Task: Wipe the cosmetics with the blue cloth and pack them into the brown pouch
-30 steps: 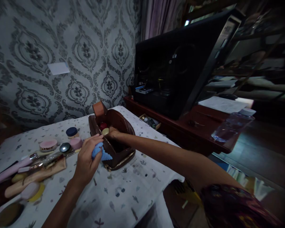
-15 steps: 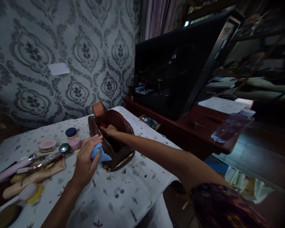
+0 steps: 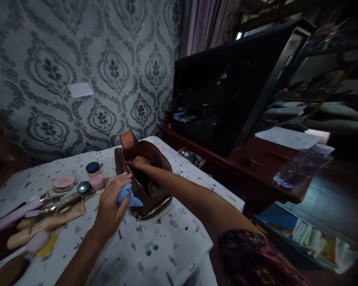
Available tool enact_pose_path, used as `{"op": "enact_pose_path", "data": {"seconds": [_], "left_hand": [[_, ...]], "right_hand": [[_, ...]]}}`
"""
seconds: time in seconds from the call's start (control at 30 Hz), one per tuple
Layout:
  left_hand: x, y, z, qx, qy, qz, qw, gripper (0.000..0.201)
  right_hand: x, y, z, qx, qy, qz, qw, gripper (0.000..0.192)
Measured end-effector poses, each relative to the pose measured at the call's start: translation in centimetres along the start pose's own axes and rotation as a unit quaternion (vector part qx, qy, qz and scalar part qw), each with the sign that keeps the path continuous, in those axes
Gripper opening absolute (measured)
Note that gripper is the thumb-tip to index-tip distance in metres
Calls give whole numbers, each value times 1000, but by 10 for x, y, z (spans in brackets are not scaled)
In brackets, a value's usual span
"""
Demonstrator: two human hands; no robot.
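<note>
A brown leather pouch (image 3: 155, 196) lies unzipped on the patterned tablecloth (image 3: 155, 250). My left hand (image 3: 111, 204) grips a crumpled blue cloth (image 3: 128, 197) and presses it against the pouch's near left rim. My right hand (image 3: 139, 162) reaches into the far end of the pouch; its fingers are down inside and what they touch is hidden.
Left of the pouch lie cosmetics: a blue-lidded jar (image 3: 93, 168), a pink compact (image 3: 63, 183), a pink jar (image 3: 97, 182), brushes and tubes (image 3: 44, 222). A dark monitor (image 3: 226, 91) stands on a red-brown desk (image 3: 265, 174) with a plastic bottle (image 3: 302, 167). The table edge drops off at the right.
My right hand moved deeper toward the far end of the pouch, covering the red and yellow items seen inside earlier. The left hand kept hold of the blue cloth at the rim.
</note>
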State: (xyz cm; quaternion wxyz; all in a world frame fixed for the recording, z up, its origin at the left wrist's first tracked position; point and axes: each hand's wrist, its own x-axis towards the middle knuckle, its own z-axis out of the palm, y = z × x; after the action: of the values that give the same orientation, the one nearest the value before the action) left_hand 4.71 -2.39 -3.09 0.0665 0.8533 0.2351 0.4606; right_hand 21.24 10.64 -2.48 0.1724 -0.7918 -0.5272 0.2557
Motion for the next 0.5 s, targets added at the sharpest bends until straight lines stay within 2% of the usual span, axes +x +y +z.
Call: {"op": "enact_pose_path", "data": {"seconds": [0.2, 0.5], "left_hand": [[0, -1, 1, -7, -3, -10, 1000, 24], [0, 0, 1, -2, 2, -2, 1000, 25]], "right_hand": [[5, 2, 4, 1, 7, -8, 1000, 58], [5, 1, 5, 5, 10, -8, 1000, 67]]}}
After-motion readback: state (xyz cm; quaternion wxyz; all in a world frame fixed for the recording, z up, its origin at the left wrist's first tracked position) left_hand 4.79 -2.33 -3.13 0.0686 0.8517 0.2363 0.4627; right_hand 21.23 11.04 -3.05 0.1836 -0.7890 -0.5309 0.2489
